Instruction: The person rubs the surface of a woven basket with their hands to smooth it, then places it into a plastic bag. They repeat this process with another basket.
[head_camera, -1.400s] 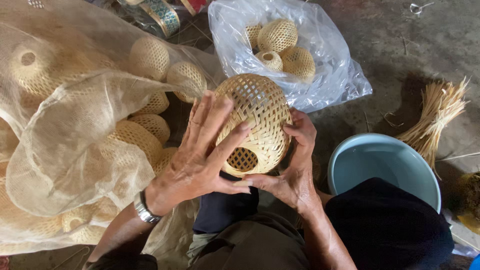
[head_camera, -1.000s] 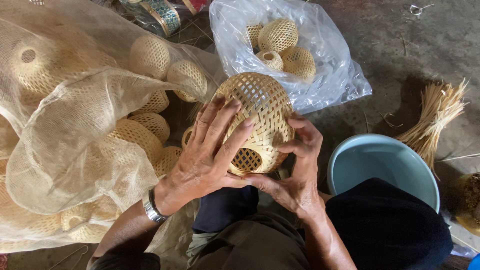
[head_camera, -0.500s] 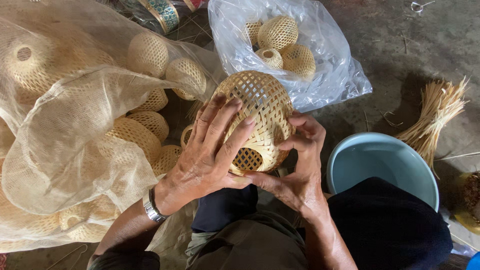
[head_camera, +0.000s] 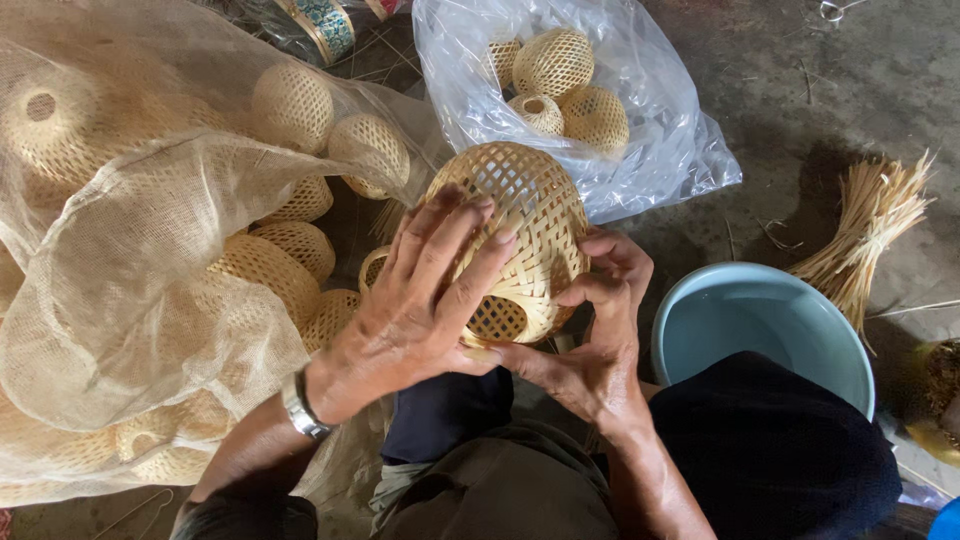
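Note:
A pale woven bamboo basket (head_camera: 525, 215), rounded with a small opening facing me, is held above my lap. My left hand (head_camera: 420, 300) lies flat over its left side with fingers spread across the weave; a metal watch sits on that wrist. My right hand (head_camera: 595, 340) cups the basket from below and the right, the thumb and fingers curled at the rim of the opening. Both hands grip the same basket.
A big mesh sack (head_camera: 130, 270) full of similar woven baskets fills the left. A clear plastic bag (head_camera: 640, 130) holding several small baskets lies behind. A light blue basin (head_camera: 760, 330) stands at right, a bundle of bamboo strips (head_camera: 860, 235) beyond it. The floor is grey concrete.
The basket has turned slightly in my hands, and my right fingers have shifted higher up on its right side. My left hand stays spread over it.

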